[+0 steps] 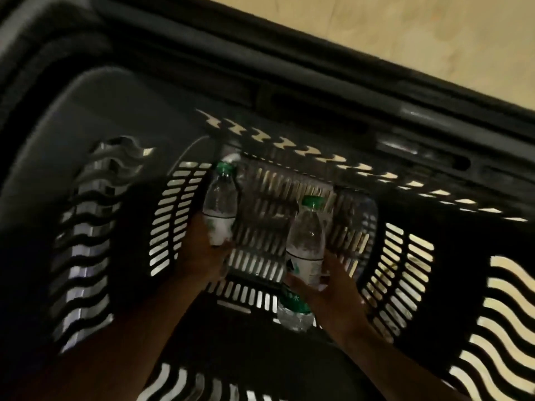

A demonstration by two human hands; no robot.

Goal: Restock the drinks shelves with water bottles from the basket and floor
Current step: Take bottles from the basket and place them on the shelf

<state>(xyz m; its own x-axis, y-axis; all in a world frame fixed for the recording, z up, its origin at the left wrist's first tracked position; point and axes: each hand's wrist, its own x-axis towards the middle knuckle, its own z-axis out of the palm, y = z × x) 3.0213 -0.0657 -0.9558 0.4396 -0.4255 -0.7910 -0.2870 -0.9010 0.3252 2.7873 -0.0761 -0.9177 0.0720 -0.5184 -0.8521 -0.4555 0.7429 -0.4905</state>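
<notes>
I look straight down into a deep dark plastic basket (95, 227) with slotted walls and floor. My left hand (199, 250) grips a clear water bottle (220, 206) with a green cap and white label by its lower part. My right hand (333, 287) grips a second green-capped water bottle (307, 244) the same way. Both bottles point cap-up toward the far wall. A third bottle (293, 309) lies on the basket floor just below the right-hand bottle, partly hidden by it.
The basket's thick dark rim and handle (347, 91) run diagonally across the top. Beyond it lies pale beige floor (434, 33). The basket walls close in on both sides of my forearms. No shelves are in view.
</notes>
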